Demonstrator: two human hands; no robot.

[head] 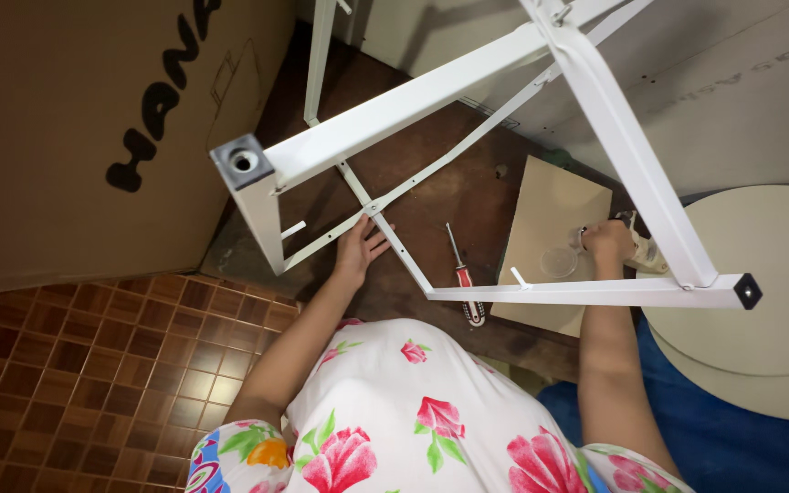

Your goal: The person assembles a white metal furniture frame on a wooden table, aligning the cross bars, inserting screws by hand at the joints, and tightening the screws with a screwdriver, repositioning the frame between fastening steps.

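Observation:
A white metal frame [431, 91] with square legs lies tipped over in front of me. My left hand [360, 248] rests where two thin white cross braces [372, 208] meet, fingers spread against them. My right hand [609, 243] is closed around a small object beside a clear plastic bag [560, 262] on a flat beige board [550, 219]; what it grips is too small to tell. A screwdriver with a red and white handle [464, 283] lies on the dark wooden floor between my hands.
A big brown cardboard box [75, 128] stands on the left. Round beige panels [769, 301] lie on blue fabric [741, 438] at right. White cardboard [714, 91] lies behind. Brown parquet tiles [75, 383] cover the near left floor.

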